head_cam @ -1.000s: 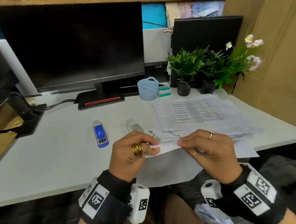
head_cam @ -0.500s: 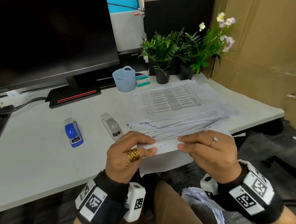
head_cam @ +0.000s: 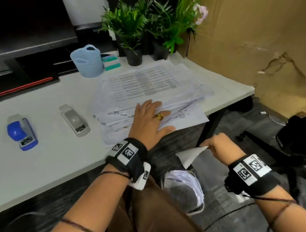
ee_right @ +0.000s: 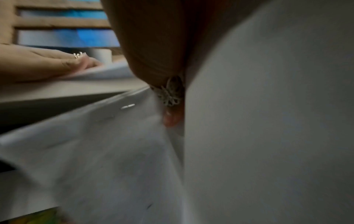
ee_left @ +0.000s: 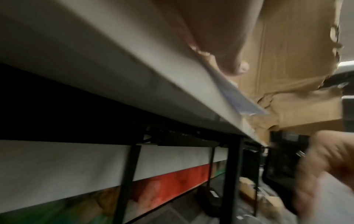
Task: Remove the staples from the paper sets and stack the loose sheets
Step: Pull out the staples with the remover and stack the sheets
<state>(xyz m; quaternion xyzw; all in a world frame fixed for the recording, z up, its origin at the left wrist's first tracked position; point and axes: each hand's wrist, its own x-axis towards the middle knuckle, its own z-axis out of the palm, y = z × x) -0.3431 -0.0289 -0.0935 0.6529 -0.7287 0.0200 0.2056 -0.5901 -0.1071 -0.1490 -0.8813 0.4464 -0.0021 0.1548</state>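
Half a second earlier both hands had pinched one folded paper at the desk edge; now they had parted. The right hand (head_cam: pixel 218 145) had dropped below the desk at about four o'clock, fingers pinched on a thin, creased sheet (head_cam: pixel 192 155) that hung limp above a bin of paper (head_cam: pixel 187 187) on the floor. The right wrist view showed a small metal glint, probably a staple, in that paper, though blur made it uncertain. The left hand (head_cam: pixel 149 120) had gone forward to about one o'clock and lay flat, fingers spread and relaxed, on the ragged near edge of the paper stack (head_cam: pixel 147 91), gripping nothing. I judged one sheet had come free and the next set was being reached for.

Farther out, the stack was printed, fanned and uneven on the smooth pale desk (head_cam: pixel 43 159). At ten o'clock lay a grey stapler (head_cam: pixel 74 120) and, well apart, a blue stapler (head_cam: pixel 22 132), both hard plastic. Beyond stood a woven pale-blue basket (head_cam: pixel 87 61) and leafy potted plants (head_cam: pixel 129 27).
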